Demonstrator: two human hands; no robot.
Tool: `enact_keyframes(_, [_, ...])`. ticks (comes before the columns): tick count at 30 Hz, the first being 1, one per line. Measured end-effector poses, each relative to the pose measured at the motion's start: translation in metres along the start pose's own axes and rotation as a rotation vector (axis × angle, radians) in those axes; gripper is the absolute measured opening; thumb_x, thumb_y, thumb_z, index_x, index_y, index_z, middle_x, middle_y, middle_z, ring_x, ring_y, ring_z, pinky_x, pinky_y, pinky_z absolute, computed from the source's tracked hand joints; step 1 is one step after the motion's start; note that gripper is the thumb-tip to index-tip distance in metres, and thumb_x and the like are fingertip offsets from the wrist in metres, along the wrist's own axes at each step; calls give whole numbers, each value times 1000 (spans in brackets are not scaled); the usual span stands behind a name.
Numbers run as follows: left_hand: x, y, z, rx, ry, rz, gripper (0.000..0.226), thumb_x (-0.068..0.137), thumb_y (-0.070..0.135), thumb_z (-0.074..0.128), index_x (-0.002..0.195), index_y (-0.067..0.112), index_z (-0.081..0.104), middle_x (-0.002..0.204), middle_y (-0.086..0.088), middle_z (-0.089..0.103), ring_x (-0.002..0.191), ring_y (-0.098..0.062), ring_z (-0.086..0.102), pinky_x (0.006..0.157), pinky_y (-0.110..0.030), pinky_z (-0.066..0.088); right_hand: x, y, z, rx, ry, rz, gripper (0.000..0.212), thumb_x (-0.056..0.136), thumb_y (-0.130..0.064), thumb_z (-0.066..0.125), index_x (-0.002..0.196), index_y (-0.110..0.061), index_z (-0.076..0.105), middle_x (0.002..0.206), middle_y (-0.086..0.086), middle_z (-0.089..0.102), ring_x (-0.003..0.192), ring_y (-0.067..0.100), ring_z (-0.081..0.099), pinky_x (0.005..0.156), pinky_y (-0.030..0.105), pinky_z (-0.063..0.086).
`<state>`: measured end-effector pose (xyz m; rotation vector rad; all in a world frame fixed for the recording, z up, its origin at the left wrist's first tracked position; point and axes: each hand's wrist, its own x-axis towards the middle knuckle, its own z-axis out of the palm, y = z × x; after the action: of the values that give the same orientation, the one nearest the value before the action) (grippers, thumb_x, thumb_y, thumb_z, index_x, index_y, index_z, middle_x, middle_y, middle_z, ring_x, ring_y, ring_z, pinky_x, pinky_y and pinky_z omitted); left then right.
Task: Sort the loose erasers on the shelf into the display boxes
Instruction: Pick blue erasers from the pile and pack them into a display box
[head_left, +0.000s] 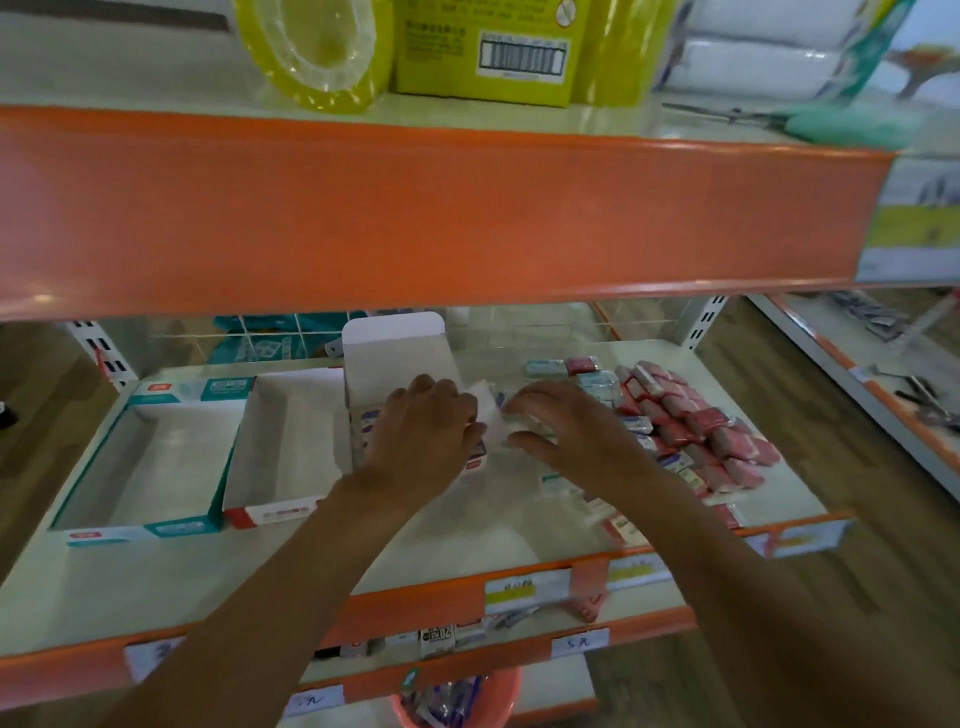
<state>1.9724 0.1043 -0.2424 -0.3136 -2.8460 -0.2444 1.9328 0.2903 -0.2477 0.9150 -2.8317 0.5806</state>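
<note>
Early stage, judged: teal-edged cardboard display box (140, 467) & red-edged white box (280, 452) lie empty; only flap-topped white box (400, 353) is part-filled. Heap of pink-wrapped loose erasers (696, 431) is left on cream shelf (156, 582), right side. Pale erasers (524, 423) are pinched in right hand (571, 436); left hand (421, 431) is laid over flap-topped box, grip can't be told.

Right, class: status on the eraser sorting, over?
Right hand grips erasers by middle box; left hand over it, grip unclear. Pile at right. Teal box, red box empty. Nothing in the way.

On shelf (467, 545): display boxes (140, 467), loose erasers (691, 421)
</note>
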Motion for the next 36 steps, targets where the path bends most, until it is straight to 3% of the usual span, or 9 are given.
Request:
enact_keyframes(3, [11, 24, 5, -60, -10, 59, 26, 93, 34, 52, 99, 14, 68, 99, -6, 65, 95, -25, 56, 79, -37, 46, -15, 18, -13, -14, -16, 51, 32, 86, -31, 68, 115, -18, 65, 117, 1, 62, 111, 21, 56, 92, 40, 47])
enact_keyframes(6, [21, 49, 8, -79, -21, 102, 25, 93, 31, 53, 96, 13, 69, 95, -6, 65, 96, -26, 57, 76, -37, 45, -30, 35, -26, -46, -50, 131, 39, 88, -34, 65, 124, -21, 61, 127, 1, 57, 120, 20, 50, 100, 34, 40])
enact_keyframes(9, [31, 71, 11, -71, -87, 141, 29, 96, 34, 46, 106, 16, 65, 104, -3, 62, 104, -23, 52, 81, -36, 42, -44, 49, -37, -80, -93, 193, 44, 89, -36, 63, 132, -25, 54, 136, -3, 51, 127, 16, 42, 105, 29, 31])
enact_keyframes(16, [43, 107, 22, -80, -166, 190, 29, 97, 35, 43, 111, 17, 62, 111, -3, 58, 111, -21, 47, 88, -36, 43, -73, 78, -52, -126, -48, 206, 40, 90, -35, 62, 129, -27, 57, 135, -1, 54, 126, 18, 46, 102, 36, 41])
enact_keyframes(22, [44, 125, 30, -62, -231, 218, 28, 95, 36, 48, 113, 19, 62, 109, -2, 58, 107, -20, 49, 81, -32, 42, -81, 93, -58, -175, -67, 229, 43, 94, -36, 55, 135, -24, 51, 140, -1, 49, 131, 19, 38, 106, 32, 31])
enact_keyframes(28, [41, 129, 32, 3, -389, 211, 32, 91, 41, 55, 110, 17, 62, 107, -4, 56, 103, -21, 50, 81, -34, 45, -70, 93, -50, -193, -125, 182, 42, 90, -33, 62, 130, -23, 57, 135, 3, 52, 128, 24, 40, 105, 39, 36])
enact_keyframes(36, [36, 129, 40, -41, -381, 183, 34, 92, 42, 53, 109, 15, 63, 110, -6, 60, 99, -23, 58, 80, -32, 46, -65, 92, -47, -181, -113, 106, 35, 89, -29, 64, 123, -27, 63, 123, 3, 53, 119, 22, 42, 96, 36, 41])
